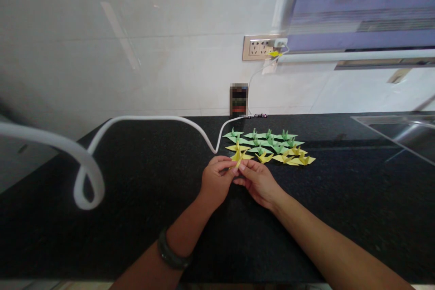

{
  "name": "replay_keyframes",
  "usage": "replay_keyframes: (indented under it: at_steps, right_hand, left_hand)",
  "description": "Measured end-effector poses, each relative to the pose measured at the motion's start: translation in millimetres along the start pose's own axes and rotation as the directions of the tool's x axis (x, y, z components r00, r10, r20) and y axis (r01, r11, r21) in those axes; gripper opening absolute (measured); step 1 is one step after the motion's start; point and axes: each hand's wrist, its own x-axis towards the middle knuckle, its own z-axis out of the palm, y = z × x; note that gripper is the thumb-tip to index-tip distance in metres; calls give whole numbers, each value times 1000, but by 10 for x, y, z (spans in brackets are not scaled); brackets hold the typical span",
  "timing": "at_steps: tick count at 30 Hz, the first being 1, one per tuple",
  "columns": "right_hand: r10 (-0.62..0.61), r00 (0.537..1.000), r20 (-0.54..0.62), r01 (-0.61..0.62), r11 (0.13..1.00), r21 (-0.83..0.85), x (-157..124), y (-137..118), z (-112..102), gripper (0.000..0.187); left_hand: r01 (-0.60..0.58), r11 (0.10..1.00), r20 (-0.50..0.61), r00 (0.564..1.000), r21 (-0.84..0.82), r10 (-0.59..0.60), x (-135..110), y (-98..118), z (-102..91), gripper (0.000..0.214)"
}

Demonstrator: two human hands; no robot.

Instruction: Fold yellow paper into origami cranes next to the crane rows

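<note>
Between my two hands is a yellow folded paper crane [238, 157], pinched from both sides with the fingertips. My left hand [217, 179], with a dark bangle on its wrist, closes thumb and fingers on the crane's left side. From the right, my right hand [261, 183] grips it the same way, and fingers partly cover its lower part. Just beyond, rows of finished paper cranes stand on the counter: green cranes [269, 135] at the back and yellow cranes [286, 158] toward the front and right.
A white cable [152, 118] loops across the black countertop [136, 235] from the left. At the wall stands a pixelated upright object [239, 99]. A socket panel [258, 47] with a plugged charger [280, 43] is above. A sink edge [390, 140] lies at right.
</note>
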Motion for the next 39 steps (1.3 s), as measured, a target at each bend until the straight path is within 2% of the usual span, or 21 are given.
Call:
replay_keyframes:
  at_steps: [6, 14, 22, 30, 39]
  right_hand:
    - [-21, 998, -61, 15, 996, -88, 8, -15, 15, 14]
    - [-108, 990, -90, 80, 961, -264, 7, 2, -27, 16]
    - [-197, 977, -79, 149, 901, -408, 14, 3, -43, 19]
    - [-164, 984, -68, 132, 932, -339, -1, -1, -24, 18]
    - [-101, 994, -36, 94, 981, -171, -55, -48, 79, 17]
  left_hand:
    - [-33, 998, -22, 999, 46, 34, 12, -43, -18, 14]
    - [-146, 972, 31, 989, 182, 143, -5, -63, -25, 17]
    - [-136, 980, 49, 990, 143, 130, 2, -47, -27, 16]
    - [-68, 998, 29, 997, 8, 68, -11, -24, -11, 19]
    - [-148, 987, -36, 988, 57, 150, -36, 3, -16, 14]
